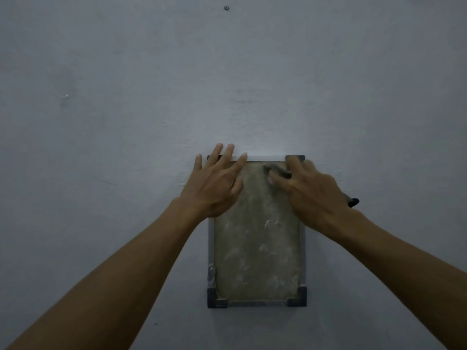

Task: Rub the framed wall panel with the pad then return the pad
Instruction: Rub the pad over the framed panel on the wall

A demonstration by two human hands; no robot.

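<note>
Grey and dusty, the framed wall panel (257,248) hangs on a pale wall (126,97), dark caps at its corners. The left hand (214,183) lies flat with fingers spread over the panel's upper left corner, holding nothing. The right hand (308,190) curls round a dark pad (276,170), pressing it to the panel near the top right. Something dark (353,202) pokes out behind the right wrist, perhaps a marker. A small screw (226,7) sits high on the wall.

Right hand (310,190) presses pad (276,170) on panel (257,248); left hand (214,183) flat.
</note>
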